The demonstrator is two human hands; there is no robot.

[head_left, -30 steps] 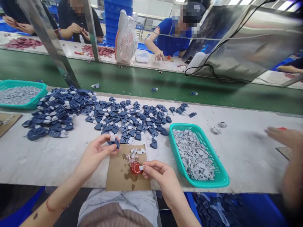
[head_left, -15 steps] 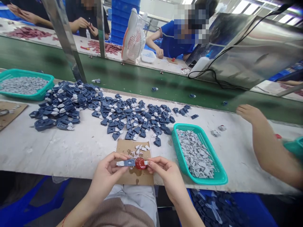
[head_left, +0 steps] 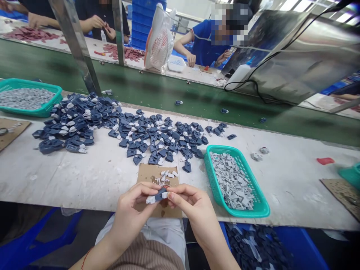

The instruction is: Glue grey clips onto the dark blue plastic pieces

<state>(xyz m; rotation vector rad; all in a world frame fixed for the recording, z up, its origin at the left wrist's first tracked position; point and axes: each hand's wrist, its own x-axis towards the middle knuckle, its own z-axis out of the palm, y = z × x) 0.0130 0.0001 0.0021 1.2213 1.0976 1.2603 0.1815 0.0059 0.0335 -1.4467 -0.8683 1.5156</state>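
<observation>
My left hand (head_left: 137, 204) is closed on a dark blue plastic part (head_left: 160, 195) with a pale grey tip pointing left. Between the thumb and fingers of my right hand (head_left: 188, 200) is a small light grey piece (head_left: 165, 195), up against the blue part. Both hands are over a piece of brown cardboard (head_left: 143, 172) at the table edge. A red round thing (head_left: 165, 186) shows only in part behind my fingers. Several small grey pieces (head_left: 169, 174) lie on the wet cardboard.
A green basket (head_left: 266, 208) of grey pieces stands to the right, another green basket (head_left: 57, 98) far left. Blue parts (head_left: 75, 120) are heaped across the table (head_left: 70, 172). A green belt (head_left: 135, 88) carries several parts. Co-workers sit beyond. A blue bin (head_left: 298, 243) is below.
The blue part and the grey piece have come together, away from the red round thing, now mostly covered. The co-worker's arm at the right has gone from view. Parts on the belt shifted left.
</observation>
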